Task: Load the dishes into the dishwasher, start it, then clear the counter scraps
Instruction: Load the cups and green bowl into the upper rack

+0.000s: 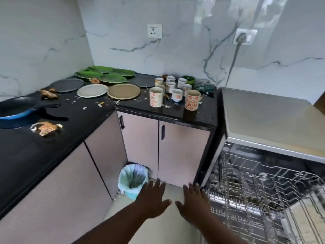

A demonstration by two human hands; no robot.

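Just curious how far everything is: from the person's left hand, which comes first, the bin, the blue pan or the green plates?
From the left hand, in the head view:
1. Bin, on the floor just beyond the fingers.
2. Blue pan, on the counter to the left.
3. Green plates, at the back of the counter by the wall.

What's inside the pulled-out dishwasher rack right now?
The dishwasher rack shows only bare wire tines, no dishes loaded. Its far right end is cut off by the frame, and blur hides anything small lying beneath the wires.
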